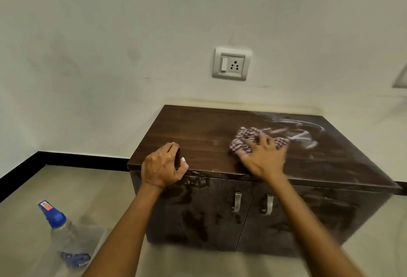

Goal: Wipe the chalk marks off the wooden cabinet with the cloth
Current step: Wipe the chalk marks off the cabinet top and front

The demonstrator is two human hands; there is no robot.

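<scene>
Cabinet [198, 136] left half looks clean — chalk marks [301, 132] remain far right; right hand [263, 155] presses cloth [246, 138], fingers spread; left hand [164, 164] curled, empty.

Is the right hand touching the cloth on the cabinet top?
Touching. The head view shows the right hand pressed flat on the checked cloth, fingers spread over it, on the cabinet top.
</scene>
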